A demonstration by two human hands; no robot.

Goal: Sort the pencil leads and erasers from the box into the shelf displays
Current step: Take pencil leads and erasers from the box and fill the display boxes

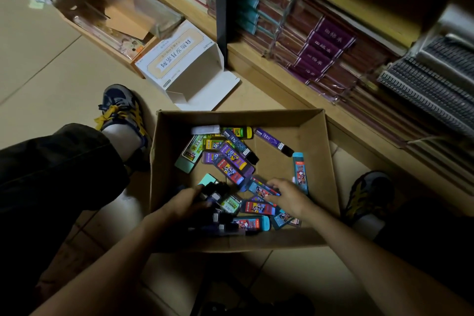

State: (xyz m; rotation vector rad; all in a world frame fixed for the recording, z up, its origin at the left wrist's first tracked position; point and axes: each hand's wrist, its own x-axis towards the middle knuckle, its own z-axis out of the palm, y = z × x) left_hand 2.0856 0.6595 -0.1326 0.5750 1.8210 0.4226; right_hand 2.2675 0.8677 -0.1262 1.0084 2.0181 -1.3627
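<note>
An open cardboard box sits on the floor between my feet. Several pencil lead cases in purple, green, blue and red lie heaped inside it. My left hand reaches into the box's near left part and grips a bunch of dark lead cases. My right hand is lower right in the box, its fingers pinching a blue lead case. One light blue case lies along the right side of the box floor.
A wooden shelf runs along the right, packed with purple and maroon notebooks and spiral pads. An empty white carton and another open cardboard box lie on the floor behind. My shoes flank the box.
</note>
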